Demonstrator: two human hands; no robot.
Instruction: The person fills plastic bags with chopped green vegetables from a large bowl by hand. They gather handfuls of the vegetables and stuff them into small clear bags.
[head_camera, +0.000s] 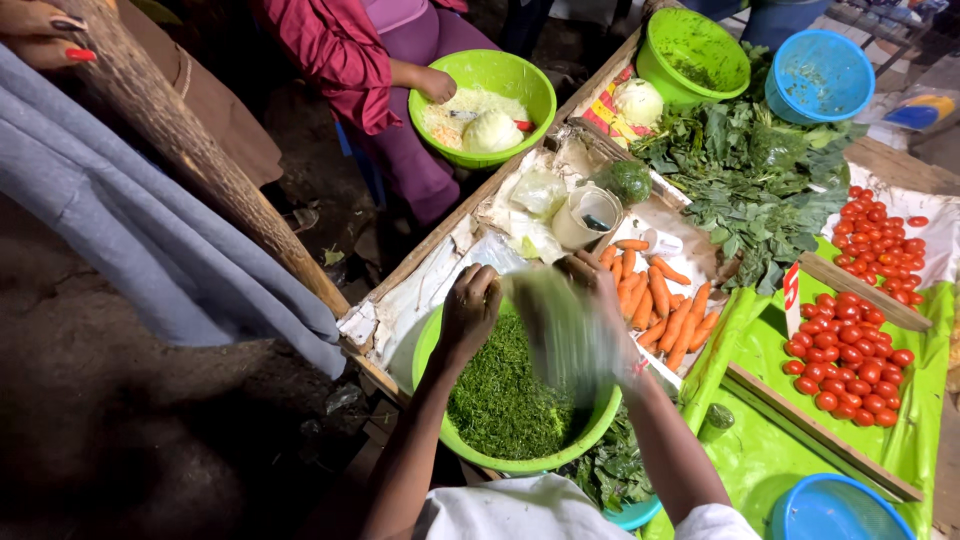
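The round lime-green plastic bowl (432, 345) was smooth with a dull sheen, and the finely shredded dark-green leaves (505, 395) in it looked matt and fibrous. The orange carrots (660, 305) had a smooth, slightly glossy skin. The small red tomatoes (850, 365) were glossy, lying on bright green plastic sheeting (770, 440) that was creased and shiny. The rough brown wooden post (190, 150) was matt.

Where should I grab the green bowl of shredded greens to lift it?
Probably take the green bowl by its rim at the near-right edge, coming from the right, fingers under the lip. The left hand and right hand crowd the far side, and the shredded greens fill the inside.
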